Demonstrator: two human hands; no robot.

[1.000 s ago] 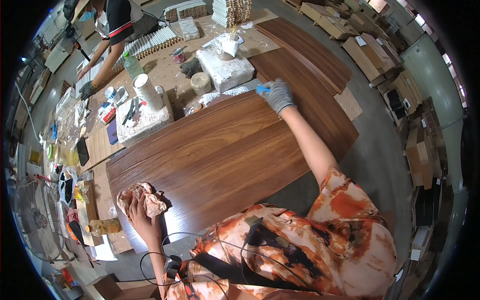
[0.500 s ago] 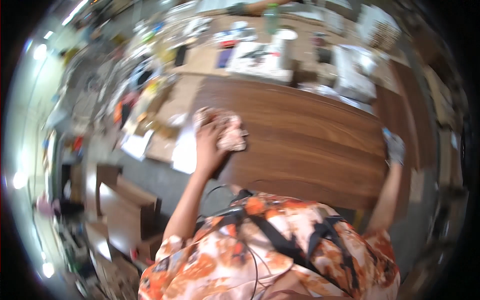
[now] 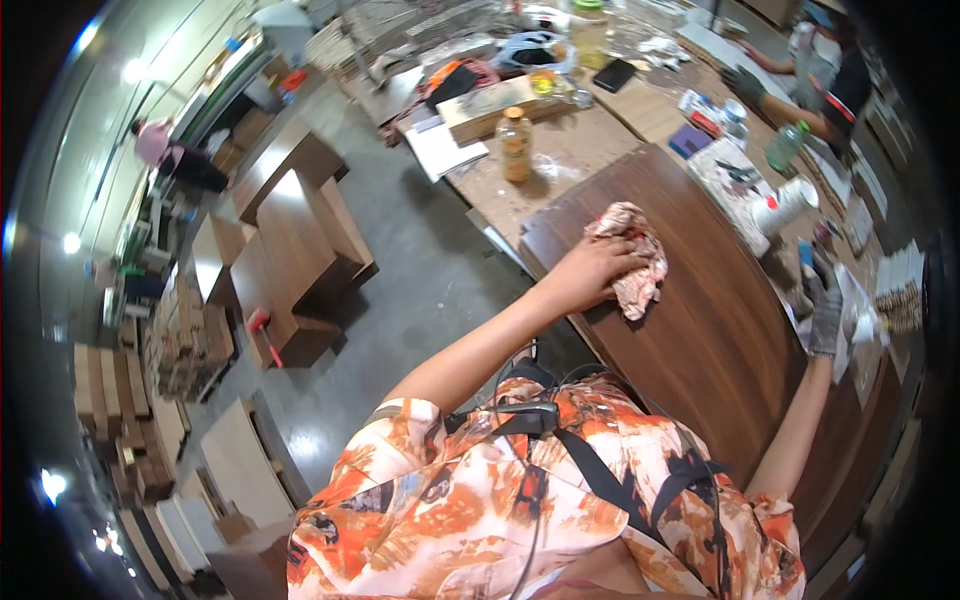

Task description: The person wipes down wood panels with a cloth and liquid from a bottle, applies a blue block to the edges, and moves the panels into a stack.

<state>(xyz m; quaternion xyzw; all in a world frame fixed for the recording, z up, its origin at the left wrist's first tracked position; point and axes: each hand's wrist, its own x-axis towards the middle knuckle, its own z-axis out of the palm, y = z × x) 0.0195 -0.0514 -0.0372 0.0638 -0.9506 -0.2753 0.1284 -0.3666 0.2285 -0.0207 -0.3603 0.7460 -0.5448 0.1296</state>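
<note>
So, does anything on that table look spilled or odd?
Possibly: a whitish patch marks the brown worktable beside the orange-capped bottle. It looks like a spill or dried residue, though I can't tell which.

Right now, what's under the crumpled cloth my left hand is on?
The cloth lies on the dark brown wood panel, with your left hand over it. The patch directly under the cloth is covered, so I can't tell what's there.
</note>
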